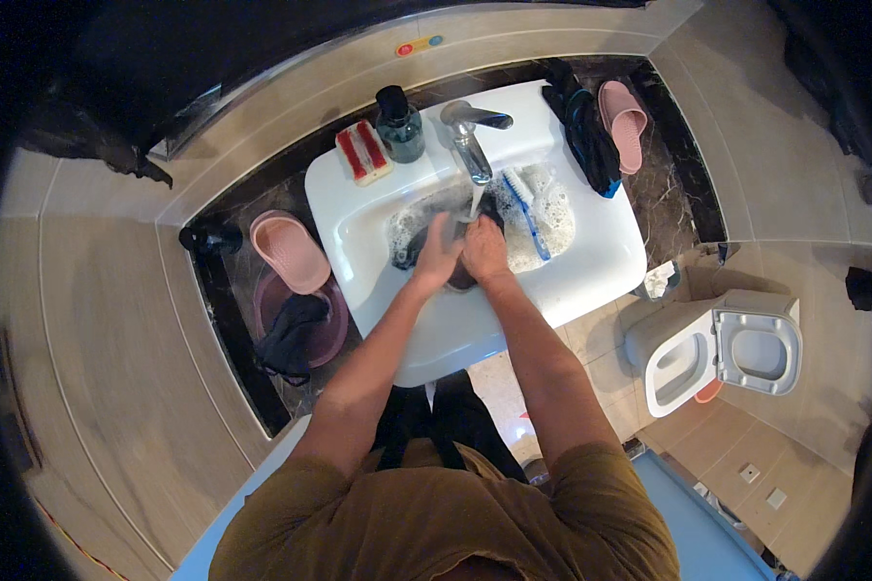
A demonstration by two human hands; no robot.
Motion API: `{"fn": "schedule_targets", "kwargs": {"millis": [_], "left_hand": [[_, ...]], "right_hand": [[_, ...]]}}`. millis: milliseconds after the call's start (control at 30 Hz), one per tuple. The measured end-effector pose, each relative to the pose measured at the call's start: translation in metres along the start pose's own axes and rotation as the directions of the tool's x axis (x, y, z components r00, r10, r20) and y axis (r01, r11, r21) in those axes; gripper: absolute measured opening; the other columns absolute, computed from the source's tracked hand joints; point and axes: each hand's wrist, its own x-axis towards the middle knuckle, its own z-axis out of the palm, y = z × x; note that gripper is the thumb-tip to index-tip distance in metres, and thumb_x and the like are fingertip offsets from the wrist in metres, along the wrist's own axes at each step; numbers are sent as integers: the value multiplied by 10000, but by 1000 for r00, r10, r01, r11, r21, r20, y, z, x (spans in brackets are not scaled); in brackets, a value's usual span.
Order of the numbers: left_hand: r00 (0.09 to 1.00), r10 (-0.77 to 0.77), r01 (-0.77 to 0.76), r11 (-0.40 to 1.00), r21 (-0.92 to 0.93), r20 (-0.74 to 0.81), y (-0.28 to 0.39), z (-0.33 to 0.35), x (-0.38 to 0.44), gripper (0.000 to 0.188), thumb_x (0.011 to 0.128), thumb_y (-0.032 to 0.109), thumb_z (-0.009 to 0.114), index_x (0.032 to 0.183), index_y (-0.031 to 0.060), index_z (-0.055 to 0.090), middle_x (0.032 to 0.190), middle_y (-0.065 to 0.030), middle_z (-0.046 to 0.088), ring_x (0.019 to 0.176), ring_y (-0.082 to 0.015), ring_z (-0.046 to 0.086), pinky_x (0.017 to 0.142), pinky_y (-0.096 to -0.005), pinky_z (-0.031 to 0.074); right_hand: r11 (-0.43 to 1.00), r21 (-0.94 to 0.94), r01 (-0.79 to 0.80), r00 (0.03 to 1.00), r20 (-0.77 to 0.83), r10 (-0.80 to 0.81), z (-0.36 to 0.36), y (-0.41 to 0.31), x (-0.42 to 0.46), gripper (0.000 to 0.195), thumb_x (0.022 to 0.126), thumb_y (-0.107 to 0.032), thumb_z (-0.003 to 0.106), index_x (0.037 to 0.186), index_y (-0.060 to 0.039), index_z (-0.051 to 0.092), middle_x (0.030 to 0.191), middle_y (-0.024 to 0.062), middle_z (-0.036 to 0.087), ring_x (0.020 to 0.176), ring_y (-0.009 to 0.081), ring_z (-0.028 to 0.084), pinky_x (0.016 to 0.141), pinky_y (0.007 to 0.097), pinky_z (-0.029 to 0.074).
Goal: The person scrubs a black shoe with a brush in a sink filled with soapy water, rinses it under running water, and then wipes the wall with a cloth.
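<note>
Water runs from the chrome faucet [472, 149] into the white sink [436, 348], which holds suds. Both my hands are under the stream, on dark wet fabric [423, 241]. My left hand [438, 254] is on the left with its fingers apart, partly blurred; whether it grips the fabric is unclear. My right hand [485, 249] is curled on the fabric close beside it, its fingertips hidden. A blue-handled brush [529, 216] with white bristles lies in the foam to the right of my hands.
Behind the basin's left side are a red-and-white sponge [364, 151] and a dark-capped bottle [401, 127]. Dark cloth [588, 138] hangs over the right rim. Pink slippers [291, 250] flank the sink. A purple basin [340, 319] with dark fabric is left; a toilet [668, 363] is right.
</note>
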Motion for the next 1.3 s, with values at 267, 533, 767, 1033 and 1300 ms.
{"fn": "schedule_targets", "kwargs": {"millis": [267, 533, 767, 1033, 1300], "left_hand": [[988, -53, -59, 728, 683, 142, 27, -17, -10, 277, 909, 255, 400, 1121, 85, 453, 911, -213, 643, 885, -415, 611, 760, -532, 446], [979, -49, -132, 587, 799, 198, 5, -4, 4, 197, 840, 159, 463, 907, 54, 616, 847, -180, 659, 838, -375, 642, 761, -504, 491], [998, 65, -59, 794, 604, 11, 29, -19, -3, 342, 881, 174, 473, 1223, 186, 494, 850, -239, 640, 813, -442, 612, 749, -522, 475], [980, 192, -195, 830, 522, 60, 33, -12, -36, 427, 874, 170, 484, 1289, 124, 397, 819, -257, 625, 770, -426, 607, 727, -519, 463], [961, 269, -260, 800, 541, 63, 25, -27, -40, 401, 858, 150, 495, 1246, 47, 473, 740, -253, 614, 675, -428, 593, 673, -514, 466]], "right_hand": [[855, 238, -460, 860, -119, 496, 27, -11, 28, 189, 665, -193, 608, 725, -14, 598, 790, 192, 624, 756, 370, 618, 693, 440, 501], [845, -185, -502, 864, -79, 496, 76, 18, 28, 239, 737, -295, 609, 836, -86, 669, 893, 100, 637, 788, 292, 638, 670, 414, 493], [908, 22, -418, 907, -46, 418, 8, -10, 30, 192, 725, -170, 551, 736, 0, 639, 824, 214, 626, 809, 415, 605, 713, 453, 486], [819, 459, -343, 751, -389, 533, 2, -21, 19, 125, 682, -10, 507, 702, 85, 585, 714, 277, 572, 735, 475, 552, 702, 511, 439], [895, 50, -444, 893, 115, 436, 28, -2, 20, 251, 805, -198, 529, 933, -7, 631, 851, 168, 650, 811, 312, 644, 739, 425, 506]]}}
